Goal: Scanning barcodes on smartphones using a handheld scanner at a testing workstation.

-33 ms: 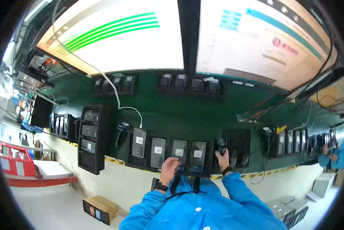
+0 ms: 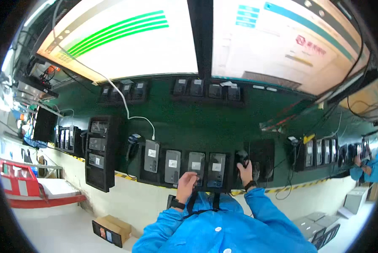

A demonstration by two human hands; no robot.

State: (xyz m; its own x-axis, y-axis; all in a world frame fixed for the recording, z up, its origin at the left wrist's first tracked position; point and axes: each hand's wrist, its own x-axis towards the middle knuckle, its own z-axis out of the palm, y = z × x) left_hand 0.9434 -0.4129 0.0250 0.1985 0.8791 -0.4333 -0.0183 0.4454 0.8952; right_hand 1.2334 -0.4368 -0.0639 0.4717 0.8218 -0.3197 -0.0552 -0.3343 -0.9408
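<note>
A black tray (image 2: 154,182) at the table's near edge holds several grey phones, each with a white label. The leftmost phone (image 2: 152,156) is tilted, with a white cable at its top end. My left hand (image 2: 187,184) has its fingers curled over the lower left part of the third phone (image 2: 196,163); whether they pinch anything is hidden. The rightmost phone (image 2: 216,168) lies untouched between my hands. Just right of the tray, my right hand (image 2: 245,172) is closed around a dark handheld device (image 2: 241,156), whose exact kind is too dark to tell.
Two large lit monitors (image 2: 125,46) span the far side, with smaller phone trays (image 2: 208,96) below them. A black tray (image 2: 99,157) stands left, beside a scanner (image 2: 134,139). Another dark tray (image 2: 265,147) lies right of my right hand. A co-worker (image 2: 368,166) is far right.
The whole view has shifted slightly. My right hand sits a little further up over the dark device. My left hand stays at the third phone.
</note>
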